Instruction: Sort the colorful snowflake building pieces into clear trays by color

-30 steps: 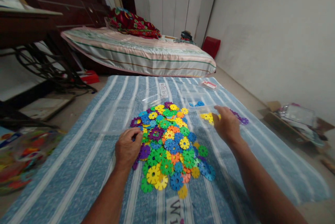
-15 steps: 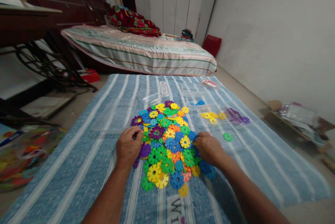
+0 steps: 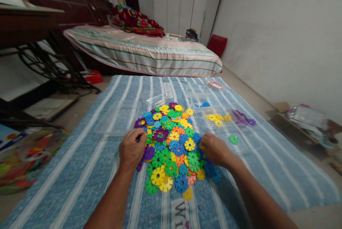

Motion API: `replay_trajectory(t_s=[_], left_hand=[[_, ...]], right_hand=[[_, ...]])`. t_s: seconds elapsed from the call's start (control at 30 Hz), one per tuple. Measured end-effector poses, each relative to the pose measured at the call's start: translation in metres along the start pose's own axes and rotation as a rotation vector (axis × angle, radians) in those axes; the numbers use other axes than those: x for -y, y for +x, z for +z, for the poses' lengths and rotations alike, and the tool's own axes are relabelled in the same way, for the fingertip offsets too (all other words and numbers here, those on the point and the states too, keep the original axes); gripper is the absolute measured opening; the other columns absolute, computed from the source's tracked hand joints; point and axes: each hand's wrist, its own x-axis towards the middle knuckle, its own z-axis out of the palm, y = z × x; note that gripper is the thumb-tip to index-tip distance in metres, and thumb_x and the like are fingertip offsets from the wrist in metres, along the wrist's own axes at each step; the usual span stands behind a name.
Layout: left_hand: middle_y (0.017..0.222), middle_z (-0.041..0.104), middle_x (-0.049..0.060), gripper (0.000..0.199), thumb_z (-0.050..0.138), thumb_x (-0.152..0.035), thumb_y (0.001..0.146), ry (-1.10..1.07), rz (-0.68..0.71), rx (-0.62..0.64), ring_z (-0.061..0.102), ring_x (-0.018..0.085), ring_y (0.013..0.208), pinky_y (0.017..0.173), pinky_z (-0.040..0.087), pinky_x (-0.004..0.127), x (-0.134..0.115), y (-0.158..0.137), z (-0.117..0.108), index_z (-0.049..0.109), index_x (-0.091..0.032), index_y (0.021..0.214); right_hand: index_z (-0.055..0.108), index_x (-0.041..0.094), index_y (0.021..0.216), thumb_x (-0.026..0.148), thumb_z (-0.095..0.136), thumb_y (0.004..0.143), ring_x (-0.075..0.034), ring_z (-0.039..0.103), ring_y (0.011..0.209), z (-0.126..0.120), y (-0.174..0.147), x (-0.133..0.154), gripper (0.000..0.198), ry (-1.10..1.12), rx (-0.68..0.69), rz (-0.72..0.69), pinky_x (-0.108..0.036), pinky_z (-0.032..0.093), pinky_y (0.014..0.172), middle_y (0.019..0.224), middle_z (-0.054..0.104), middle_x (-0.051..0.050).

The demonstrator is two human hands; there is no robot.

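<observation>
A heap of plastic snowflake discs [image 3: 173,147], notched round the edge in yellow, green, blue, orange and purple, lies in the middle of the striped cloth. My left hand [image 3: 132,149] is closed at the heap's left edge, with part of a dark blue snowflake disc showing between thumb and fingers. At the right edge, my right hand [image 3: 215,148] has its fingers pinched together, touching the heap; what is in them is hidden. Square purple pieces [image 3: 160,135] sit among the discs.
Clear trays on the right hold blue discs [image 3: 205,104], yellow discs [image 3: 218,118], purple pieces [image 3: 242,117] and one green disc [image 3: 233,139]. Another clear tray [image 3: 116,118] lies left of the heap. A bed [image 3: 149,56] stands beyond, a cardboard box [image 3: 301,129] on the right floor.
Both hands stay almost where they were at the heap's sides. The whole view has shifted very slightly.
</observation>
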Motion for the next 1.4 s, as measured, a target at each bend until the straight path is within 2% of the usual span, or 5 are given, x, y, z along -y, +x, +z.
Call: replay_trajectory(t_s=[0.4, 0.6, 0.67, 0.97, 1.4], left_hand=[[0.088, 0.072, 0.004, 0.021, 0.051, -0.034, 0.078, -0.010, 0.010, -0.007, 0.065, 0.020, 0.089, 0.089, 0.050, 0.034, -0.002, 0.000, 0.000, 0.066, -0.021, 0.075], [0.090, 0.072, 0.005, 0.022, 0.051, -0.035, 0.078, -0.001, 0.000, -0.005, 0.065, 0.021, 0.091, 0.091, 0.049, 0.036, -0.001, 0.000, 0.000, 0.067, -0.020, 0.075], [0.091, 0.072, 0.006, 0.023, 0.051, -0.035, 0.078, -0.005, -0.002, -0.005, 0.065, 0.022, 0.092, 0.092, 0.049, 0.036, 0.000, 0.000, 0.001, 0.067, -0.019, 0.076], [0.089, 0.072, 0.004, 0.020, 0.052, -0.034, 0.077, -0.023, 0.000, -0.013, 0.065, 0.020, 0.089, 0.090, 0.050, 0.034, -0.001, 0.000, 0.000, 0.066, -0.021, 0.074], [0.087, 0.072, 0.005, 0.022, 0.050, -0.035, 0.078, -0.014, 0.008, -0.014, 0.065, 0.021, 0.089, 0.088, 0.050, 0.035, -0.002, -0.001, 0.000, 0.066, -0.020, 0.074]], right_hand=[[0.064, 0.019, 0.078, 0.016, 0.052, 0.082, -0.017, 0.062, 0.076, -0.008, -0.004, -0.001, 0.013, 0.328, -0.208, -0.078, -0.025, 0.042, 0.069, 0.081, 0.068, -0.004], [0.064, 0.017, 0.090, 0.023, 0.047, 0.088, -0.024, 0.061, 0.092, -0.037, 0.008, -0.023, 0.018, 0.175, -0.829, 0.061, -0.034, 0.045, 0.082, 0.093, 0.068, -0.011], [0.063, 0.017, 0.099, 0.024, 0.047, 0.089, -0.026, 0.059, 0.098, -0.041, 0.009, -0.026, 0.021, 0.117, -0.911, 0.103, -0.036, 0.044, 0.086, 0.100, 0.067, -0.013], [0.065, 0.019, 0.095, 0.034, 0.061, 0.085, -0.022, 0.054, 0.106, 0.009, -0.001, 0.019, 0.019, 0.110, -0.228, -0.114, -0.031, 0.043, 0.089, 0.108, 0.061, -0.009], [0.064, 0.019, 0.085, 0.027, 0.054, 0.090, -0.018, 0.054, 0.102, 0.018, 0.000, 0.034, 0.014, 0.063, -0.203, -0.122, -0.026, 0.041, 0.088, 0.099, 0.062, -0.007]])
